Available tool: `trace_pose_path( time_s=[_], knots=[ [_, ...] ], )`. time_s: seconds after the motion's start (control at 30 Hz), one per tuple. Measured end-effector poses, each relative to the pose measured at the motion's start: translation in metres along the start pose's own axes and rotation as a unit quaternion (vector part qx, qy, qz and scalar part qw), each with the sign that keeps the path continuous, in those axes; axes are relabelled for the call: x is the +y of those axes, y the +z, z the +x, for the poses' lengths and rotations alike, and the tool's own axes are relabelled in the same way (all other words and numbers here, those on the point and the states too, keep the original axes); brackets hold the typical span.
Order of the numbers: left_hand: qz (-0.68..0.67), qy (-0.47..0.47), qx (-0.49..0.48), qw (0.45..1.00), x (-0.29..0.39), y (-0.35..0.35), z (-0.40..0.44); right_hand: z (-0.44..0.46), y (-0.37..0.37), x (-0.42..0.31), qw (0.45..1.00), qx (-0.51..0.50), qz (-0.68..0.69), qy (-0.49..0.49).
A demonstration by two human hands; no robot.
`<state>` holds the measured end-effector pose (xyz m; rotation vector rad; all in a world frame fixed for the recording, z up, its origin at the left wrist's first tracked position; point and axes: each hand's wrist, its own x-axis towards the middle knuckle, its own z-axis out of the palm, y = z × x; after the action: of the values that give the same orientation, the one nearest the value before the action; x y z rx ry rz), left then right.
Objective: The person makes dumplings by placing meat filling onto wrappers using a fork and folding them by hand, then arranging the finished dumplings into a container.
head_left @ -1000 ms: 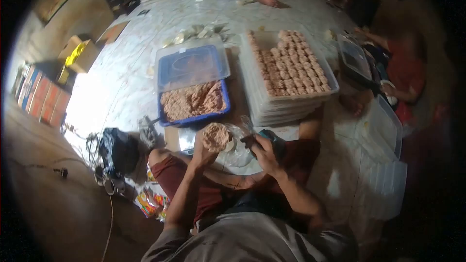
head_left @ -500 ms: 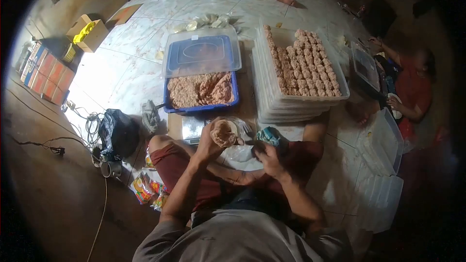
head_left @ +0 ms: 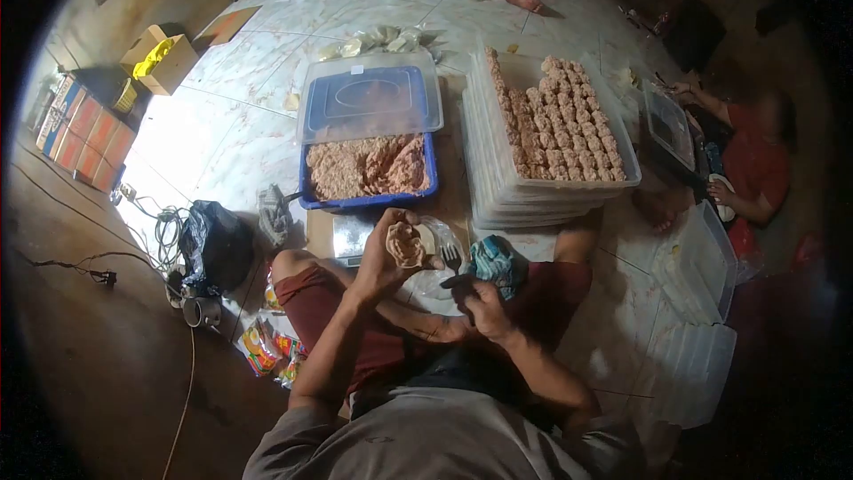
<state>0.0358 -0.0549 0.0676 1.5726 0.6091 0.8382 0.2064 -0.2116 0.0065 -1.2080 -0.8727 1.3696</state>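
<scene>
My left hand [head_left: 380, 268] is wrapped round a wrapper filled with pinkish filling [head_left: 406, 246]. Just to the right, my right hand [head_left: 484, 307] grips a fork [head_left: 451, 256], its tines pointing up. Beneath and between the hands lies a clear plastic bag [head_left: 434, 283] with pale round wrappers [head_left: 428, 238] partly hidden behind my left hand. A teal cloth [head_left: 493, 262] rests beyond my right hand. Ahead stands a blue tub [head_left: 306, 199] of pinkish filling, half covered by a clear lid [head_left: 373, 100]. Right of it, rows of filled pieces [head_left: 569, 129] sit in the top tray of a stack.
A scale [head_left: 353, 236] lies before the blue tub. At left are a black plastic bag [head_left: 216, 244], cables, a metal mug [head_left: 203, 311] and colourful packets [head_left: 262, 347]. Clear containers [head_left: 697, 262] stand at right, near a person [head_left: 755, 156] in red. Another person's foot shows at the top.
The view has shifted since the first frame. The fork has come away from the filling and now stands upright. The filling sits deeper in the wrapper in my left hand.
</scene>
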Motion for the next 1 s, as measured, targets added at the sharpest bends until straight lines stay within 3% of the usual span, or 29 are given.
trace_pose_path(
  time_s=[0.03,0.07,0.1,0.17,0.23,0.27,0.3,0.37,0.47,0.5,0.57,0.6,0.67,0.7,0.83,0.87,0.9,0.93,1.0],
  knots=[
    [-0.079,0.002,0.018,0.997,0.003,0.003,-0.001,0.0,0.003,0.006,0.999,-0.018,0.032,0.003],
    [-0.08,-0.02,-0.008,0.997,-0.021,0.002,-0.001,0.004,0.009,0.009,0.999,-0.006,-0.027,-0.027],
    [-0.029,-0.058,-0.009,0.998,-0.035,0.008,-0.007,0.008,0.017,0.013,0.995,0.008,-0.087,-0.055],
    [0.094,-0.013,0.035,0.995,-0.045,0.018,-0.008,0.012,0.037,-0.002,0.959,0.112,-0.211,-0.151],
    [0.053,-0.027,0.123,0.991,-0.019,0.025,0.0,0.015,0.019,0.004,0.951,0.107,-0.237,-0.165],
    [-0.12,-0.068,0.075,0.988,-0.014,0.018,0.0,0.014,0.011,0.007,0.942,0.104,-0.263,-0.18],
    [0.048,-0.071,0.036,0.996,-0.013,0.001,-0.006,0.009,0.006,0.007,0.955,0.117,-0.221,-0.159],
    [-0.085,-0.068,0.065,0.992,-0.011,-0.001,-0.009,-0.001,-0.002,0.008,0.981,0.069,-0.144,-0.107],
    [-0.072,-0.029,0.065,0.995,-0.02,0.011,-0.008,0.002,0.014,0.016,0.991,0.031,-0.079,-0.1],
    [-0.035,-0.039,0.063,0.997,-0.018,0.019,-0.009,0.007,0.022,0.015,0.984,0.024,-0.123,-0.125],
    [0.106,-0.058,0.086,0.989,-0.022,0.031,-0.004,0.015,0.038,0.015,0.958,0.117,-0.185,-0.184],
    [0.107,-0.057,0.088,0.989,-0.016,0.029,-0.003,0.019,0.033,0.014,0.944,0.123,-0.231,-0.2],
    [-0.044,-0.035,0.08,0.995,0.0,0.018,0.0,0.018,0.019,0.011,0.943,0.121,-0.244,-0.19],
    [-0.058,-0.063,0.015,0.996,-0.007,-0.003,-0.003,0.012,0.012,0.005,0.957,0.112,-0.215,-0.162],
    [-0.14,-0.04,0.07,0.987,-0.016,-0.003,-0.009,0.002,0.02,-0.006,0.981,0.057,-0.12,-0.138],
    [-0.122,-0.053,0.055,0.99,-0.017,0.007,-0.008,0.005,0.018,0.008,0.973,0.036,-0.201,-0.108],
    [-0.104,-0.064,0.039,0.992,-0.017,0.016,-0.006,0.013,0.029,0.01,0.947,0.076,-0.238,-0.201],
    [0.009,-0.01,0.063,0.998,-0.025,0.021,-0.006,0.016,0.034,0.01,0.924,0.104,-0.294,-0.221],
    [-0.015,-0.026,0.076,0.997,-0.01,0.021,-0.004,0.019,0.032,-0.009,0.893,0.107,-0.381,-0.214]
  ],
)
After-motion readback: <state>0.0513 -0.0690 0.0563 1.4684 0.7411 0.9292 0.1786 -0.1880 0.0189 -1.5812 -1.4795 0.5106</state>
